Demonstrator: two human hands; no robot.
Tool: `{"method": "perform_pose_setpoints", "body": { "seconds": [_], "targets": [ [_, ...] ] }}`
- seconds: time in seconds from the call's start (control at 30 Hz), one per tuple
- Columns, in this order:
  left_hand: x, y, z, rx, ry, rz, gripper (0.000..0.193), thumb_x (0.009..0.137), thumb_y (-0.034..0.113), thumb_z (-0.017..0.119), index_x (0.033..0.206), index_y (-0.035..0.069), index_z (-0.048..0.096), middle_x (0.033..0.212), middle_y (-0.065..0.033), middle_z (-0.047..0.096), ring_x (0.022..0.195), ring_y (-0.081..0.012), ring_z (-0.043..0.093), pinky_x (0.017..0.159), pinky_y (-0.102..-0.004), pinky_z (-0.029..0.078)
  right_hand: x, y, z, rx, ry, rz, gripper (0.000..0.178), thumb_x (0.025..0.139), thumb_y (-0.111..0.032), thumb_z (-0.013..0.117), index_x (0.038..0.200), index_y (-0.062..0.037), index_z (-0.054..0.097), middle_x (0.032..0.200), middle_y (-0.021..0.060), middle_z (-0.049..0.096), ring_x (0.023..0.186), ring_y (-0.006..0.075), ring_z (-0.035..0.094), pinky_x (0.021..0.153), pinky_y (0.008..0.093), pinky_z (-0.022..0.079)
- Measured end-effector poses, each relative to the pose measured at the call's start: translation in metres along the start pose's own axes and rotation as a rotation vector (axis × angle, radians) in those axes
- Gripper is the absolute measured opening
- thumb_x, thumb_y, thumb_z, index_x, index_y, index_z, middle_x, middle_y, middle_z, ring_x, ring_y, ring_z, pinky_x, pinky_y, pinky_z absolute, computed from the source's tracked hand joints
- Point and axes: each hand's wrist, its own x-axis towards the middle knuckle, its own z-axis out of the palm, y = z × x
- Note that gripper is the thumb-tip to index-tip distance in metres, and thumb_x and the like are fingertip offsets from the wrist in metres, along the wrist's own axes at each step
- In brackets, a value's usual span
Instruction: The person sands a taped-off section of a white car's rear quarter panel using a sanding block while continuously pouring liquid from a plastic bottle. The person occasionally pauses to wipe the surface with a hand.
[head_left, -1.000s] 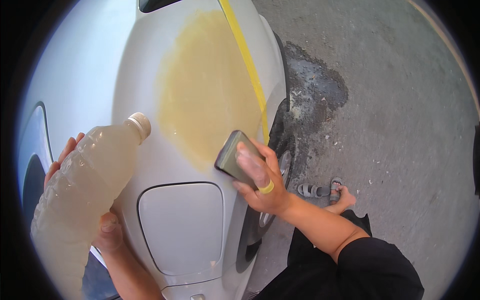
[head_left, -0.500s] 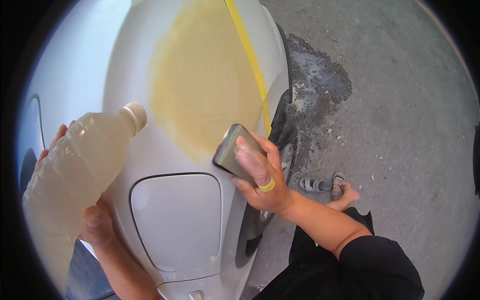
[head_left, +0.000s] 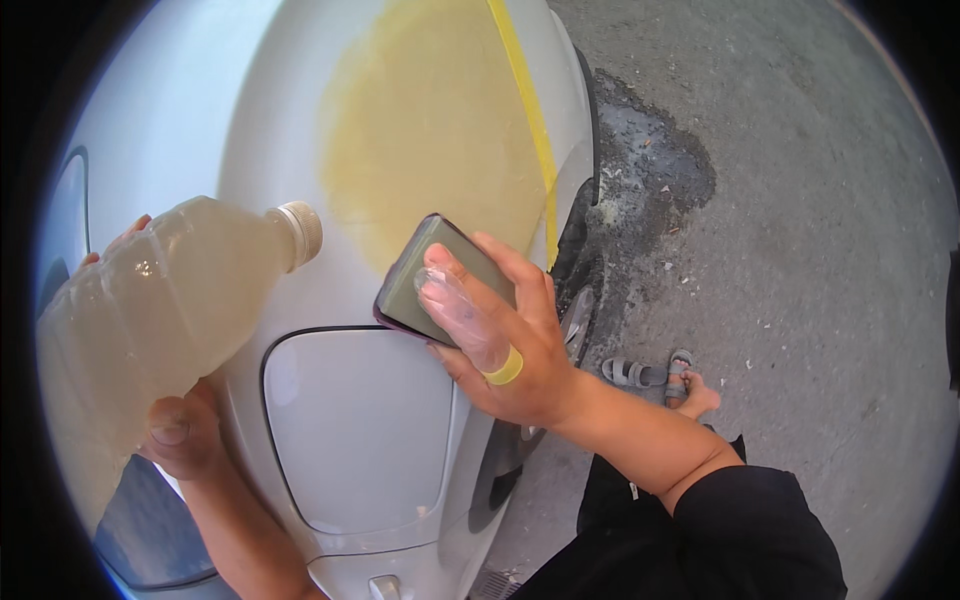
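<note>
My left hand (head_left: 188, 435) is wrapped round a large clear plastic bottle (head_left: 195, 290) of cloudy liquid. The bottle is tilted, its pale cap (head_left: 302, 236) pointing right over the car panel. In my right hand (head_left: 530, 370) is a grey-green sanding block (head_left: 408, 280) with a dark lower edge. It sits at the lower end of a yellowish, dull patch (head_left: 430, 150) on the silver-white car body. Clear plastic covers one finger of this hand, fastened with a yellow band (head_left: 506, 367). The block's underside is hidden.
Yellow tape (head_left: 528, 95) runs along the patch's right side. Below lies the fuel flap (head_left: 360, 430), with a door handle (head_left: 384, 588) near the bottom edge. A dark wet stain (head_left: 660, 150) marks the concrete ground. My sandalled foot (head_left: 690, 385) shows at right.
My right hand has moved the block left and slightly up, nearer the fuel flap's top edge. The bottle has tipped further, its cap shifting right. The view has shifted slightly.
</note>
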Motion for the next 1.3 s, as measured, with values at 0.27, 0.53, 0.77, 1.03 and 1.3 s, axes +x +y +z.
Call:
{"method": "perform_pose_setpoints", "body": {
  "seconds": [0.27,0.53,0.77,1.03,1.3],
  "targets": [
    [0.000,0.010,0.005,-0.058,0.002,-0.078,0.113,0.071,0.077,0.075,0.151,0.006,0.036,0.142,-0.0239,0.051,0.131,-0.0340,0.053,0.107,-0.0490,0.049,-0.090,0.005,-0.008,0.120,0.009,0.056,0.071,0.069,-0.008,0.084,0.134,-0.0139,0.056,0.151,0.0067,0.050,0.130,0.0419,0.048,0.096,0.0481,0.042],
    [0.002,0.007,-0.006,-0.062,-0.034,-0.044,0.114,0.072,0.078,0.072,0.150,0.003,0.036,0.140,-0.0236,0.052,0.130,-0.0341,0.054,0.107,-0.0476,0.048,-0.034,0.004,-0.007,0.089,-0.013,0.025,0.080,0.075,-0.006,0.081,0.145,-0.0107,0.044,0.146,0.0189,0.054,0.130,0.0471,0.048,0.104,0.0548,0.043],
    [0.006,0.011,-0.006,-0.024,-0.043,-0.020,0.112,0.072,0.075,0.075,0.150,0.004,0.037,0.140,-0.0240,0.054,0.129,-0.0341,0.055,0.107,-0.0479,0.049,-0.012,0.023,-0.010,0.093,0.019,0.021,0.075,0.075,-0.008,0.082,0.142,-0.0084,0.049,0.147,0.0153,0.053,0.131,0.0443,0.047,0.105,0.0519,0.041],
    [0.001,0.011,0.002,-0.063,0.004,-0.043,0.113,0.069,0.072,0.081,0.149,0.005,0.038,0.142,-0.0250,0.052,0.130,-0.0336,0.055,0.107,-0.0486,0.049,-0.065,0.004,-0.002,0.134,0.046,0.083,0.068,0.079,-0.012,0.080,0.140,-0.0082,0.051,0.147,0.0158,0.053,0.132,0.0429,0.046,0.106,0.0507,0.040],
    [-0.001,0.002,-0.005,-0.046,-0.053,0.011,0.105,0.074,0.069,0.076,0.150,0.007,0.039,0.146,-0.0265,0.047,0.136,-0.0397,0.047,0.112,-0.0552,0.043,0.015,0.061,0.000,0.108,0.154,0.158,0.071,0.085,-0.014,0.076,0.147,-0.0027,0.043,0.148,0.0197,0.051,0.133,0.0426,0.044,0.109,0.0463,0.038]
  ]
}}
